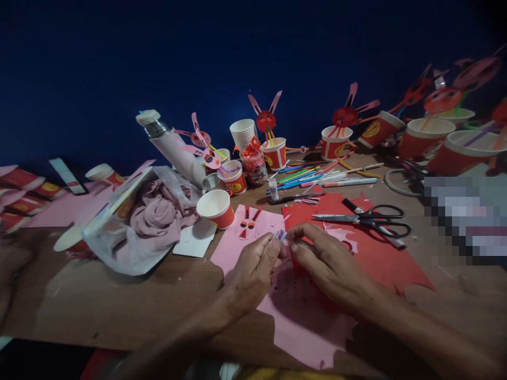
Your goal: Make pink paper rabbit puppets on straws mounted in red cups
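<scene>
Over the pink and red paper, my left hand (255,261) pinches a small purple-and-white piece (280,235), too small to name. My right hand (328,258) is curled close beside it, thumb and fingers drawn together. Whatever its fingertips hold is hidden. Beyond my left hand, a pink paper rabbit face (247,228) with dark ears, orange eyes and a red nose lies on the pink paper sheet (304,335). Black-handled scissors (366,218) rest on the red paper sheet (390,261), past my right hand.
Several straws and pens (312,176) lie behind the paper. Red-and-white paper cups (275,154) with rabbit figures line the back. At left are an open cup (217,207), a plastic bag (130,253) with pink cloth, and a leaning flask (178,153). A blurred-out block covers the right edge.
</scene>
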Motion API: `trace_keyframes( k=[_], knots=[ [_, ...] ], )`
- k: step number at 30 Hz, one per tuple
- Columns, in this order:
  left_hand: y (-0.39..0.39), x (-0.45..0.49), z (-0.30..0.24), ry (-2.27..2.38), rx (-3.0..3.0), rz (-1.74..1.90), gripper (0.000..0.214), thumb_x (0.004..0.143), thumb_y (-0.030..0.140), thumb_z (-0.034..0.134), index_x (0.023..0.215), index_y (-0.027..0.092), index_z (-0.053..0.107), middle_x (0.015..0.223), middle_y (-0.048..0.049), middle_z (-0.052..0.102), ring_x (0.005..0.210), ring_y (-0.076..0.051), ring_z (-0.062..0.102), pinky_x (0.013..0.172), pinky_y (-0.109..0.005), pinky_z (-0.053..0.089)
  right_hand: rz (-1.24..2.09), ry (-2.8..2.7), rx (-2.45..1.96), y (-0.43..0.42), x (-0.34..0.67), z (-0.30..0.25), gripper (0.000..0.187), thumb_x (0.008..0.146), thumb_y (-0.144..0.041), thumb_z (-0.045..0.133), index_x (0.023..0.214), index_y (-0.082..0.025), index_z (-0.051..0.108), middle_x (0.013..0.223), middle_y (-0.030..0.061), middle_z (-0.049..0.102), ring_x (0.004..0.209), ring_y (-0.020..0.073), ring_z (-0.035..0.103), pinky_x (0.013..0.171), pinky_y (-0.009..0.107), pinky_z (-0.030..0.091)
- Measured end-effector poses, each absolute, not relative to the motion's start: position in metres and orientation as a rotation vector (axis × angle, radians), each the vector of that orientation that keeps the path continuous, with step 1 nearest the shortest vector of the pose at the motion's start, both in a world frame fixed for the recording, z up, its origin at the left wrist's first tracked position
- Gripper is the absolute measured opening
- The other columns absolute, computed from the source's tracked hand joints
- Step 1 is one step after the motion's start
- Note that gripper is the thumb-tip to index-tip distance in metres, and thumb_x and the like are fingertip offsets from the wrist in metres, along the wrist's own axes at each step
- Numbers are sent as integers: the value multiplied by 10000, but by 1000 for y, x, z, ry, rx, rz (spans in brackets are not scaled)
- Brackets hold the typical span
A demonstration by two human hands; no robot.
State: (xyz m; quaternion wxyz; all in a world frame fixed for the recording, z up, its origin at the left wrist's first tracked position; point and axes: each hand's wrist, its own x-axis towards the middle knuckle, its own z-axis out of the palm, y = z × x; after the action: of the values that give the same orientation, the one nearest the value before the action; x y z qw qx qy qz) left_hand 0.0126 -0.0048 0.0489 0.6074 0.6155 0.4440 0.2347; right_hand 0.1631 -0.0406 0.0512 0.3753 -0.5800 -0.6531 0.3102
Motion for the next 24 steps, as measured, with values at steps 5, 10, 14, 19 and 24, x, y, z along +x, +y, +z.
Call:
trace_keyframes(
  k=[5, 10, 14, 19, 24],
  knots=[
    [-3, 12, 59, 956, 1319, 483, 318, 825, 459, 389, 709, 171, 456, 508, 79, 331, 385, -37, 223, 377, -181, 176, 755, -1682, -1383, -39, 166, 48, 135, 814, -174, 394, 795, -190, 527, 808, 22, 574, 774, 155, 519, 698, 283, 387],
    [-2, 11, 67, 882, 1159, 397, 331, 789, 482, 435, 695, 165, 444, 486, 89, 320, 354, -19, 197, 344, -152, 128, 724, -1650, -1335, -37, 167, 50, 112, 798, -153, 445, 753, -184, 542, 763, 14, 566, 737, 143, 521, 683, 273, 392],
    [-1, 10, 70, 795, 1032, 328, 306, 797, 457, 443, 701, 166, 455, 473, 91, 350, 324, -5, 189, 322, -130, 135, 716, -1638, -1262, -38, 167, 51, 102, 797, -132, 472, 797, -186, 559, 812, 22, 591, 796, 147, 533, 736, 285, 401],
    [-2, 9, 73, 710, 904, 276, 316, 775, 457, 490, 693, 152, 485, 436, 89, 373, 298, 4, 176, 298, -119, 141, 733, -1629, -1149, -39, 169, 48, 110, 823, -147, 479, 884, -195, 556, 908, 33, 590, 882, 140, 534, 792, 288, 412],
    [-3, 8, 75, 635, 881, 236, 344, 764, 456, 513, 710, 119, 550, 384, 76, 412, 261, -4, 188, 281, -136, 168, 691, -1655, -1002, -41, 171, 44, 116, 836, -155, 479, 913, -213, 544, 958, 38, 573, 904, 135, 538, 805, 291, 425]
  ],
)
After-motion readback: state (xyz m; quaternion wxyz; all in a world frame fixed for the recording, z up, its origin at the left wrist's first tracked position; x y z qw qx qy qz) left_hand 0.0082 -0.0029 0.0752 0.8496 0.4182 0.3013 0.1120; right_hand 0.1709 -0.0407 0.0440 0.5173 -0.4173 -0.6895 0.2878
